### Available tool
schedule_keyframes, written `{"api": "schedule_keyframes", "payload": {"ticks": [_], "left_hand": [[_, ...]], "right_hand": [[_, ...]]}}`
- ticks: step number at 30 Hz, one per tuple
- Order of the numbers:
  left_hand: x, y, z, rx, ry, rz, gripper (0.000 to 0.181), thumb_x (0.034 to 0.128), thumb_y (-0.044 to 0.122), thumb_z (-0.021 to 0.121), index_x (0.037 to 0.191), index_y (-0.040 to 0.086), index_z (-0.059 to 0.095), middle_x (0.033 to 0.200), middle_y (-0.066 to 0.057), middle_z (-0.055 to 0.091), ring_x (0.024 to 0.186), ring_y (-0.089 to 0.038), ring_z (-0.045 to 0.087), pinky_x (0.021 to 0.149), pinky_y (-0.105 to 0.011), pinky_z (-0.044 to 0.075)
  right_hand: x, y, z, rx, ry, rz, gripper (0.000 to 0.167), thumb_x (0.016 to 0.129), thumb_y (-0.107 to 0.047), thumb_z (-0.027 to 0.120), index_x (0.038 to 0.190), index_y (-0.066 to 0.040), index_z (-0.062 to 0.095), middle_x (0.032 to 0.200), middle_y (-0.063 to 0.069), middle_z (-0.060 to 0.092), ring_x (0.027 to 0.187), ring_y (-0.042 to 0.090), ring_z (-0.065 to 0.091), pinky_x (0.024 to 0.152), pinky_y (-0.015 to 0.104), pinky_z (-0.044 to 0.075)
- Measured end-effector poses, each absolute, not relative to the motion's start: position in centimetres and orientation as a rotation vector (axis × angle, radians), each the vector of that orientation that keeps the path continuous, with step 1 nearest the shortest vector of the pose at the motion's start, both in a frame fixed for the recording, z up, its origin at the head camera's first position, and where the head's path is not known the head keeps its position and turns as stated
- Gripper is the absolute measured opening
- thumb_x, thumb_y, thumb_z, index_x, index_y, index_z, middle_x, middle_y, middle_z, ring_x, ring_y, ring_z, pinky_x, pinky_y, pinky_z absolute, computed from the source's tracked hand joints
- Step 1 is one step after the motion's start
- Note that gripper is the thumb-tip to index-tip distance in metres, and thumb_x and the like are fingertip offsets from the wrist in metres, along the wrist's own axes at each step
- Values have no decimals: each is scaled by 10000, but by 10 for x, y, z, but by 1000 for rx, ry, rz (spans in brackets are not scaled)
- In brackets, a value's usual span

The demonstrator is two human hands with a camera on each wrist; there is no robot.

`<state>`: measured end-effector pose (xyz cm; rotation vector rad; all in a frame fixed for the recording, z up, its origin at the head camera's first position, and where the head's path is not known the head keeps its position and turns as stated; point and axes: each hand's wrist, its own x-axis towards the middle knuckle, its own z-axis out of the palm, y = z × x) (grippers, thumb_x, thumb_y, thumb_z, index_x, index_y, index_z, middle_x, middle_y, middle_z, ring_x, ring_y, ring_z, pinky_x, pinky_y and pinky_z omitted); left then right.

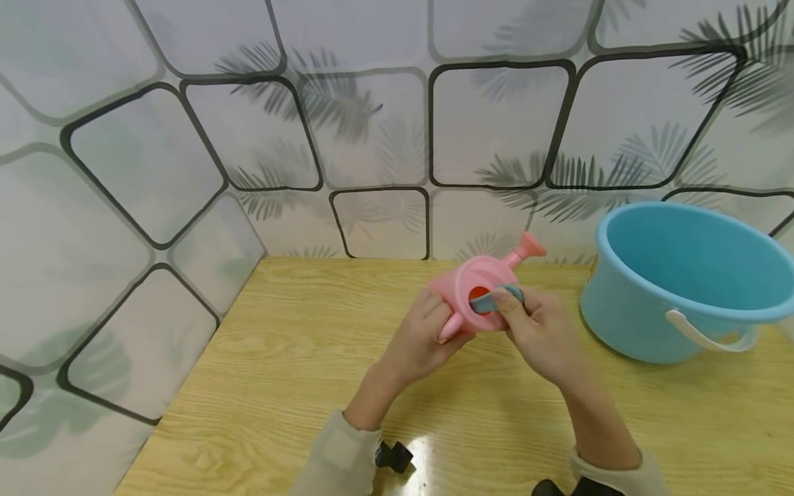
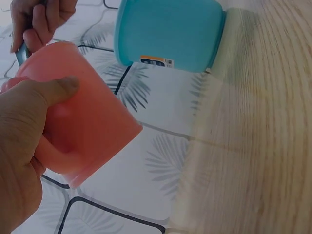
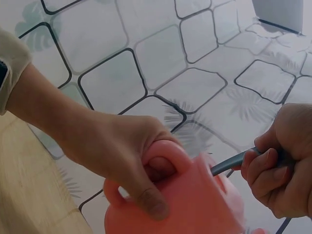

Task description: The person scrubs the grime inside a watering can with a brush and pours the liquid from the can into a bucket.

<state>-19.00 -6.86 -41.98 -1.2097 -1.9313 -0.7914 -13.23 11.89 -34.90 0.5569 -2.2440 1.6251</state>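
A pink toy watering can [image 1: 446, 284] is held above the table, tilted so its round top opening faces me and its spout points up to the right. My left hand [image 1: 420, 334] grips it at the handle, with the thumb [image 2: 58, 90] along its side in the left wrist view. In my right hand [image 1: 548, 339] is a slim blue-grey tool [image 1: 485, 302], pinched between thumb and fingers. Its far end goes into the can's opening, where an orange-red patch [image 1: 478, 293] shows; the tool's tip is hidden inside, so its kind cannot be told.
A large light-blue bucket [image 1: 645, 331] with a white handle [image 1: 707, 336] stands on the right of the wooden table [image 1: 267, 386]. Patterned cloth or sheeting [image 1: 366, 138] rises behind the table and on its left. Dark wrist gear [image 1: 393, 456] shows beside the left sleeve.
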Motion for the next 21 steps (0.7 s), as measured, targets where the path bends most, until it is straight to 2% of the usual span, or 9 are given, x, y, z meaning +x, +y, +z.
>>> {"api": "schedule_keyframes", "payload": {"ticks": [4, 14, 21], "left_hand": [[-190, -71, -420, -1183, -1981, -785, 322, 776, 113, 855, 1005, 43, 640, 980, -42, 633, 925, -211, 537, 884, -307, 469], [-188, -71, -419, -1217, -2005, -781, 304, 795, 129, 842, 999, 53, 629, 1001, -37, 641, 950, -201, 532, 903, -297, 463], [-190, -71, -420, -1217, -2020, -754, 306, 785, 135, 850, 965, 54, 615, 924, -26, 613, 927, -199, 527, 897, -304, 463]], "right_hand": [[-129, 127, -342, 542, -2202, 1720, 329, 1027, -65, 518, 708, 0, 570, 481, 4, 341, 394, 143, 255, 358, 323, 210], [-138, 129, -346, 532, -2308, 1842, 351, 1035, -154, 530, 748, 43, 573, 489, 4, 338, 390, 150, 261, 356, 310, 222], [-135, 140, -343, 532, -2233, 1898, 358, 1045, -127, 498, 739, 48, 561, 486, 34, 356, 380, 190, 240, 347, 339, 182]]}}
